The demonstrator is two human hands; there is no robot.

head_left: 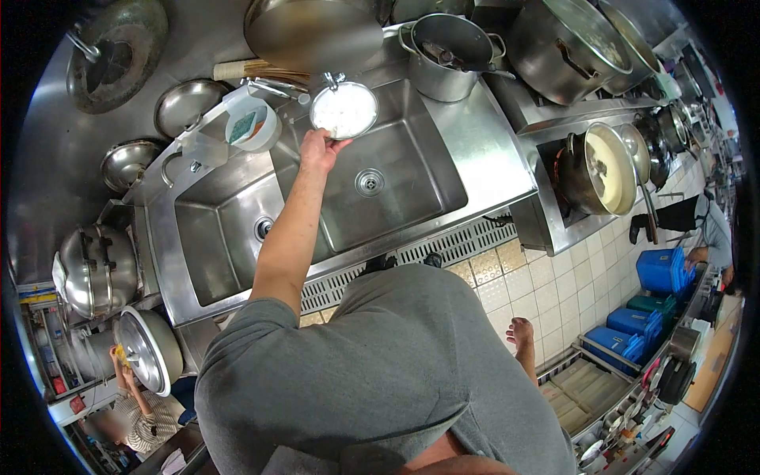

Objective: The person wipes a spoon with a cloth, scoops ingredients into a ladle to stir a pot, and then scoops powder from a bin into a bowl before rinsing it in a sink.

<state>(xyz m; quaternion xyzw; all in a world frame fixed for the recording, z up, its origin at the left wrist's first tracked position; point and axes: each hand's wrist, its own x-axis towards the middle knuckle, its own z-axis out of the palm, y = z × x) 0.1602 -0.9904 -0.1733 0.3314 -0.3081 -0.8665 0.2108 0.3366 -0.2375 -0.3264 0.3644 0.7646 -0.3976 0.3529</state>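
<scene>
My left hand reaches over the double sink and grips the near rim of a round metal bowl. White, frothy-looking contents fill the bowl, right under the faucet. Left of it, at the sink's back edge, stands a white plastic tub with a green scouring pad inside. My right hand hangs low at my side, its fingers loosely bent and holding nothing.
A tall pot stands on the counter right of the sink. Beyond, a pot of pale yellow liquid sits on the stove. Blue bins line the right side, near another person. Behind left, a person handles a large lidded pot.
</scene>
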